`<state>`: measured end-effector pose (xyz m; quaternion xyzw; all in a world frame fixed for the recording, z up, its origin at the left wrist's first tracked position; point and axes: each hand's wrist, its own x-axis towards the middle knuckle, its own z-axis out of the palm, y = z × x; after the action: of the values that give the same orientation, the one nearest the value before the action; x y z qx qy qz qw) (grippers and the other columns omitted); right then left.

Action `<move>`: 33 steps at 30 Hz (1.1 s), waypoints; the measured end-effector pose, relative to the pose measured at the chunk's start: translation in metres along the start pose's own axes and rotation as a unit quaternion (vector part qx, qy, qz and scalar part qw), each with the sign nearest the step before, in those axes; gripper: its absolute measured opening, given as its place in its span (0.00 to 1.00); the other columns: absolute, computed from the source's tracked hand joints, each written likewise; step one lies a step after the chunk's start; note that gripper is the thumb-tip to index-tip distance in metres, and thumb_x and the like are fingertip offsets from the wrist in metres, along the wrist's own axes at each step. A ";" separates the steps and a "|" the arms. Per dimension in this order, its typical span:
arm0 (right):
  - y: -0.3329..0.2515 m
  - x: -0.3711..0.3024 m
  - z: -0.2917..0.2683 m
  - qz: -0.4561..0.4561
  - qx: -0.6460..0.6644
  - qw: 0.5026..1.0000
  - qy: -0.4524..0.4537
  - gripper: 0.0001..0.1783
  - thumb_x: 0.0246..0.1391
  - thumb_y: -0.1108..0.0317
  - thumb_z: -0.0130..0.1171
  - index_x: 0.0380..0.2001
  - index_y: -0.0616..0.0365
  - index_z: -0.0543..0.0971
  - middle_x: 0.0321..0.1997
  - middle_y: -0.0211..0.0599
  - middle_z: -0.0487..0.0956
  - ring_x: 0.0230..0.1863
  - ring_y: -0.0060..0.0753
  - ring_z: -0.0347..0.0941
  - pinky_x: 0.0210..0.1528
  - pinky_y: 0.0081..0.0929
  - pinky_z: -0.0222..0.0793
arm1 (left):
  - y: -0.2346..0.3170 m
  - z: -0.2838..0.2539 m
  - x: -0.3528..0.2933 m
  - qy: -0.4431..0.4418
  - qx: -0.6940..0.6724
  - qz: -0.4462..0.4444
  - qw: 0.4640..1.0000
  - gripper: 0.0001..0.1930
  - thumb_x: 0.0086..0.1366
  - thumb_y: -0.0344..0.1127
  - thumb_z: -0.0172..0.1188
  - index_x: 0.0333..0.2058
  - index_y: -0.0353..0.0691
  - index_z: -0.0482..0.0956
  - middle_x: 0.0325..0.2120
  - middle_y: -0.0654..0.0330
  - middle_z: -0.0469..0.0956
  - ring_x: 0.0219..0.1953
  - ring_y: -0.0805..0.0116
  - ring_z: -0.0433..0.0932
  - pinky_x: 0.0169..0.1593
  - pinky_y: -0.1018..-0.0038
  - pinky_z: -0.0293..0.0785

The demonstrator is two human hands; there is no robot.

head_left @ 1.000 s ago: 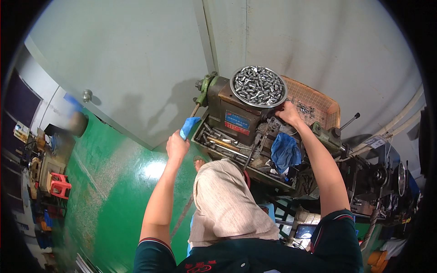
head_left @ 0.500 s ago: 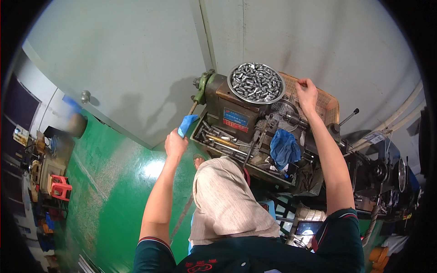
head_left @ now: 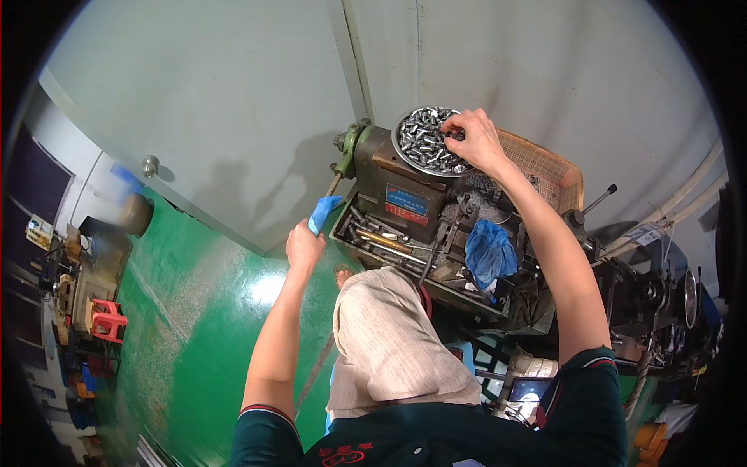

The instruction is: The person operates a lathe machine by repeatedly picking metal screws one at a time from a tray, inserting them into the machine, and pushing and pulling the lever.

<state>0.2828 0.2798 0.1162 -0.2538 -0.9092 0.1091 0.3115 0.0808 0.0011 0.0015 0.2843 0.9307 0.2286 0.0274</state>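
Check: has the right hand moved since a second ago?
Yes. The right hand went from the machine's right side, by the orange basket, up and left onto the round tray of metal parts.

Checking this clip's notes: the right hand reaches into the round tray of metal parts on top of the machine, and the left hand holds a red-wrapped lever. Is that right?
One detail is off. In the head view the lever grip in the left hand is wrapped in blue, not red. The rest stands: the right hand reaches into the round tray of metal parts on top of the machine.

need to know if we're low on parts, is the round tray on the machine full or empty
Full: the tray is heaped with small metal parts, and the right hand reaches into them.
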 end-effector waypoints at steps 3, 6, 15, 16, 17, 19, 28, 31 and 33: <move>0.004 0.003 -0.003 -0.045 -0.030 0.998 -0.032 0.09 0.34 0.67 0.57 0.25 0.53 0.79 0.29 0.33 0.74 0.40 0.38 0.65 0.44 0.34 0.61 | 0.001 -0.001 -0.001 0.001 -0.010 -0.002 1.000 0.14 0.47 0.34 0.61 0.34 0.38 0.76 0.29 0.46 0.77 0.35 0.47 0.76 0.39 0.58 0.72; 0.006 0.008 -0.006 -0.075 -0.046 0.994 -0.064 0.10 0.35 0.67 0.57 0.26 0.54 0.78 0.32 0.35 0.74 0.42 0.38 0.64 0.45 0.34 0.60 | 0.002 -0.002 -0.001 0.006 -0.015 0.003 1.000 0.13 0.47 0.34 0.60 0.34 0.38 0.76 0.29 0.46 0.77 0.35 0.47 0.76 0.40 0.58 0.72; 0.001 0.018 -0.016 -0.109 -0.094 0.981 -0.129 0.11 0.33 0.68 0.57 0.27 0.56 0.76 0.32 0.36 0.74 0.43 0.39 0.63 0.46 0.33 0.60 | 0.004 -0.004 -0.002 -0.005 -0.012 -0.002 1.000 0.14 0.47 0.34 0.60 0.34 0.38 0.76 0.29 0.45 0.77 0.35 0.47 0.76 0.40 0.58 0.71; 0.000 0.018 -0.016 -0.105 -0.076 0.985 -0.118 0.12 0.33 0.68 0.57 0.27 0.57 0.76 0.31 0.36 0.74 0.42 0.39 0.65 0.45 0.33 0.61 | 0.003 -0.004 -0.002 -0.009 -0.016 -0.002 1.000 0.14 0.47 0.34 0.60 0.34 0.38 0.76 0.29 0.45 0.77 0.35 0.47 0.76 0.40 0.58 0.71; 0.000 0.017 -0.018 -0.095 -0.061 0.987 -0.112 0.12 0.33 0.67 0.57 0.27 0.58 0.76 0.30 0.37 0.75 0.40 0.39 0.66 0.45 0.33 0.63 | 0.003 -0.004 -0.002 -0.009 -0.014 -0.001 1.000 0.14 0.47 0.34 0.60 0.34 0.38 0.76 0.29 0.45 0.77 0.35 0.47 0.76 0.40 0.58 0.71; 0.001 0.016 -0.023 -0.061 -0.017 0.994 -0.087 0.13 0.33 0.67 0.58 0.27 0.59 0.76 0.28 0.37 0.76 0.36 0.39 0.69 0.42 0.32 0.66 | 0.003 -0.004 -0.002 -0.006 -0.016 -0.002 1.000 0.14 0.47 0.34 0.60 0.34 0.38 0.76 0.29 0.45 0.77 0.35 0.48 0.76 0.40 0.59 0.71; 0.069 -0.001 -0.056 0.128 0.179 0.972 0.085 0.16 0.37 0.68 0.58 0.33 0.64 0.77 0.26 0.35 0.78 0.29 0.22 0.72 0.35 0.21 0.68 | 0.002 -0.003 -0.002 0.001 -0.022 0.005 1.000 0.13 0.47 0.34 0.60 0.33 0.37 0.76 0.27 0.46 0.77 0.34 0.47 0.76 0.39 0.58 0.71; 0.099 -0.019 -0.042 0.225 0.295 0.918 0.143 0.16 0.38 0.68 0.59 0.33 0.64 0.76 0.26 0.34 0.77 0.29 0.20 0.71 0.35 0.19 0.67 | 0.003 -0.003 -0.003 0.006 -0.028 0.008 1.000 0.12 0.47 0.34 0.60 0.32 0.37 0.76 0.27 0.45 0.77 0.33 0.47 0.76 0.39 0.58 0.71; 0.113 -0.037 -0.027 0.244 0.240 0.935 0.098 0.15 0.37 0.68 0.60 0.32 0.64 0.76 0.25 0.34 0.76 0.28 0.20 0.71 0.34 0.19 0.67 | 0.003 -0.003 -0.003 0.015 -0.027 0.007 1.000 0.12 0.47 0.34 0.60 0.32 0.37 0.76 0.26 0.45 0.77 0.33 0.47 0.76 0.39 0.58 0.71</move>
<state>0.3692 0.3573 0.0776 -0.3953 -0.7311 0.3710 0.4142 0.0845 0.0006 0.0051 0.2866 0.9225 0.2579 0.0197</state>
